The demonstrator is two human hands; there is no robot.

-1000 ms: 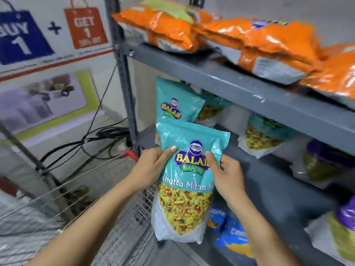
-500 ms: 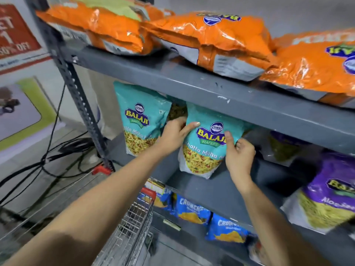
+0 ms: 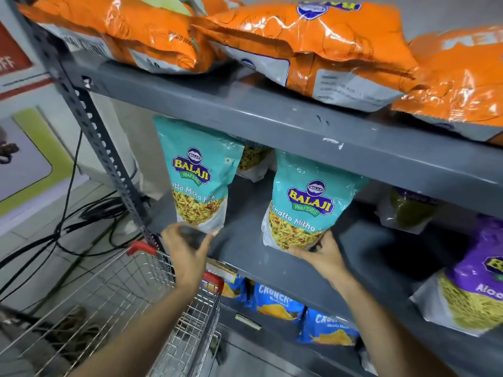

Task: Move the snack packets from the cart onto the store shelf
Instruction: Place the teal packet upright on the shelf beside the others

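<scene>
While the right hand (image 3: pixel 324 255) cups the bottom edge of a teal snack packet (image 3: pixel 307 205) standing upright on the grey middle shelf (image 3: pixel 245 240), the left hand (image 3: pixel 187 248) hangs open and empty to the left, above the wire cart (image 3: pixel 136 289). A second teal packet (image 3: pixel 196 175) stands farther left on the same shelf.
</scene>
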